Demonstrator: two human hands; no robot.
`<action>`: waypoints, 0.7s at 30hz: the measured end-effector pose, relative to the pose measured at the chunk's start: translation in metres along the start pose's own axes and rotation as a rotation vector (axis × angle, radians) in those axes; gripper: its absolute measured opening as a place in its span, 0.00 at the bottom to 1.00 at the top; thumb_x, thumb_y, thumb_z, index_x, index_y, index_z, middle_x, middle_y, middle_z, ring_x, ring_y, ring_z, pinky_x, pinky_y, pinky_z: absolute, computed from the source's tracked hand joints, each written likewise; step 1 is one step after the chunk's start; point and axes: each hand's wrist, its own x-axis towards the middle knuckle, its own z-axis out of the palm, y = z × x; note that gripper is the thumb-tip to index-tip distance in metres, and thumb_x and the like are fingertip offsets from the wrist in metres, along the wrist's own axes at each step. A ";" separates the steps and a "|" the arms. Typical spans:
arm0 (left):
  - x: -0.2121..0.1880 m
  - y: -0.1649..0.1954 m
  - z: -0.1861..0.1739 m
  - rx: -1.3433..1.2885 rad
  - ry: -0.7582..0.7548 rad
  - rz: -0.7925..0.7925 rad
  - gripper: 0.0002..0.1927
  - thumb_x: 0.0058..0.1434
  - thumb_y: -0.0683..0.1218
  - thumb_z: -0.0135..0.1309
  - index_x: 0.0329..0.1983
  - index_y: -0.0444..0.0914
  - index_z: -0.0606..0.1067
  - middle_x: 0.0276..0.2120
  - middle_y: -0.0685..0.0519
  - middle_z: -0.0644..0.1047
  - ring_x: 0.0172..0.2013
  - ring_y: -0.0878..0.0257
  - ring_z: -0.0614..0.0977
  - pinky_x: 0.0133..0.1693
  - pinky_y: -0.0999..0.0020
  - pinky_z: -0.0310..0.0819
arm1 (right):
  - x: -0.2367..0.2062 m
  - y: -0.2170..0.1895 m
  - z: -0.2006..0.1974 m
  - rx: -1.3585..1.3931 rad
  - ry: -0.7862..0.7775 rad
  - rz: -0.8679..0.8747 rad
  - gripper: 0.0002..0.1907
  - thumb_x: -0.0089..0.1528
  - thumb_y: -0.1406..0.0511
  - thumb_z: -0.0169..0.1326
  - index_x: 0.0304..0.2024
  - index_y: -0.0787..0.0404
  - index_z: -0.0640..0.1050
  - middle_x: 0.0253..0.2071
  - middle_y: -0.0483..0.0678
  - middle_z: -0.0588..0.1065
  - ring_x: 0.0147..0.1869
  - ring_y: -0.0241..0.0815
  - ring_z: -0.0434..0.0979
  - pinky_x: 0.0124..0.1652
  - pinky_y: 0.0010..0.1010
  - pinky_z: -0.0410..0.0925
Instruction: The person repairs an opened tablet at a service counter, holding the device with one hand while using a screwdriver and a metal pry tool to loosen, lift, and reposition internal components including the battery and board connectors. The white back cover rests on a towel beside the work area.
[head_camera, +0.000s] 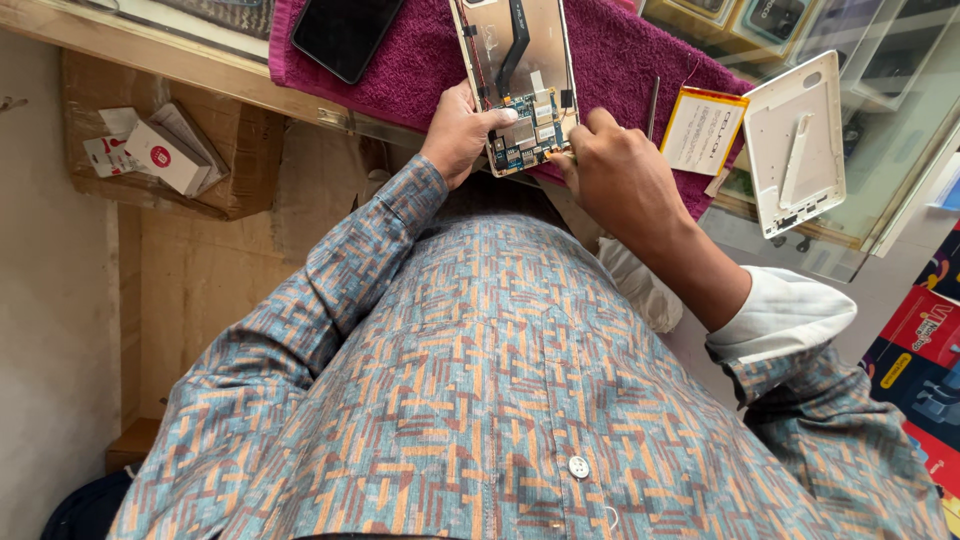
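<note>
Opened tablet: a pale, gold-framed tablet with its back off (520, 75), circuit board and black ribbon cable bare, lying on the magenta towel (620, 50) at 12 o'clock from the person's chest.
Left hand: the left hand (462, 132) grips the tablet's lower left edge, fingers curled beneath, thumb pressed flat on the board.
Right hand: the right hand (615, 170) is curled nearly closed at the tablet's lower right corner, fingertips pinched at the board; what they pinch I cannot tell.
Counter: a glass-topped counter (880, 180) carries the towel.
Nearby parts: a yellow-edged flat battery (703, 130) at 2 o'clock of the right hand; just beyond it a white plastic back cover (800, 145); a dark-screened phone (345, 35) at 11 o'clock.
</note>
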 end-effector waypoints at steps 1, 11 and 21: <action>0.000 0.000 0.000 0.002 0.006 -0.010 0.17 0.59 0.34 0.56 0.53 0.30 0.72 0.43 0.47 0.82 0.42 0.62 0.85 0.48 0.63 0.85 | 0.001 -0.001 -0.001 -0.010 -0.032 0.032 0.18 0.68 0.59 0.60 0.36 0.71 0.78 0.33 0.59 0.74 0.32 0.58 0.80 0.34 0.44 0.73; 0.000 0.003 0.000 0.030 0.007 -0.018 0.17 0.60 0.34 0.56 0.53 0.30 0.72 0.43 0.46 0.82 0.42 0.62 0.86 0.48 0.65 0.86 | 0.003 0.000 -0.004 -0.061 -0.058 -0.062 0.16 0.67 0.60 0.56 0.37 0.69 0.77 0.34 0.56 0.73 0.34 0.55 0.80 0.36 0.43 0.74; -0.001 0.005 0.001 0.016 0.008 -0.009 0.18 0.59 0.34 0.56 0.53 0.30 0.72 0.43 0.46 0.82 0.42 0.62 0.86 0.47 0.64 0.86 | 0.002 -0.003 -0.017 0.045 0.026 -0.160 0.12 0.65 0.65 0.56 0.47 0.65 0.73 0.38 0.57 0.73 0.35 0.56 0.80 0.34 0.45 0.72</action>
